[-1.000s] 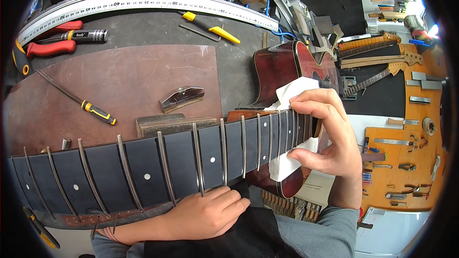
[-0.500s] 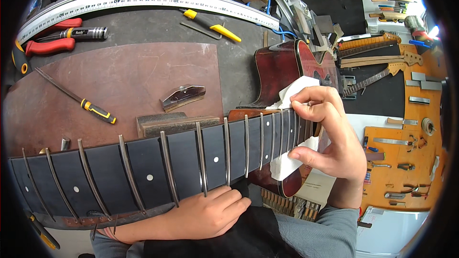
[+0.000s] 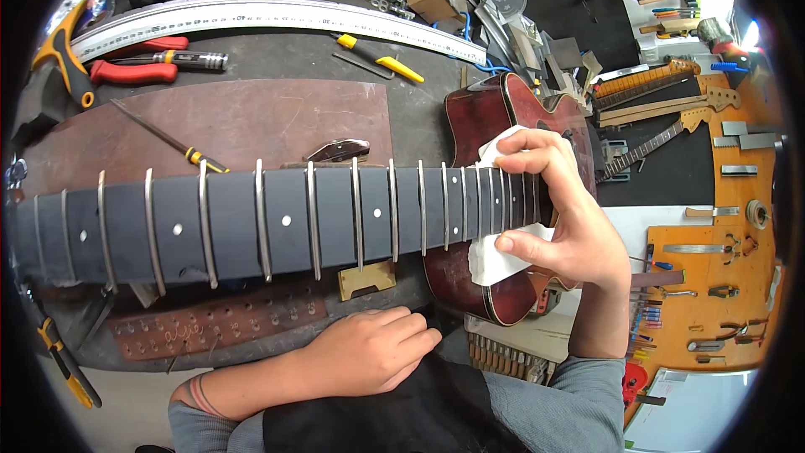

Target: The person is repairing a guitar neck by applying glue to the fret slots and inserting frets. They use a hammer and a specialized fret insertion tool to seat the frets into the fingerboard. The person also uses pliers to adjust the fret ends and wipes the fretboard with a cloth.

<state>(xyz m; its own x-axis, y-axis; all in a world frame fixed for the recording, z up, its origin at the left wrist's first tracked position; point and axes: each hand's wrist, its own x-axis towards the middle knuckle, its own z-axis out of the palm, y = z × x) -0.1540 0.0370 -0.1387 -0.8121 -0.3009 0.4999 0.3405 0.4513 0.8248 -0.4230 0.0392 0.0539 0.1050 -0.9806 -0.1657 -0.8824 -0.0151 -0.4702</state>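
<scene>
A dark red guitar (image 3: 459,295) lies with its neck stretched leftward across the view. Its black fretboard (image 3: 231,235) has round white dots and metal frets whose ends stick out past the edges. My right hand (image 3: 570,226) spans the neck near the body, thumb on the near edge and fingers on the far edge. Folded white paper (image 3: 496,262) sits under that grip, showing on both sides. My left hand (image 3: 375,351) rests back-up on my dark apron, fingers together and loosely curled, with nothing visible in it.
On the bench are a brown mat (image 3: 277,113), a long ruler (image 3: 277,15), red-handled pliers (image 3: 138,73), a file (image 3: 163,130) and a yellow-black knife (image 3: 381,57). A brown drilled block (image 3: 210,319) holds bits below the neck. Tools hang on the orange board (image 3: 704,268) at right.
The guitar neck has swung up and away from me toward level, uncovering the drilled block and covering more of the mat. My right hand moved slightly with it. The left stays in place.
</scene>
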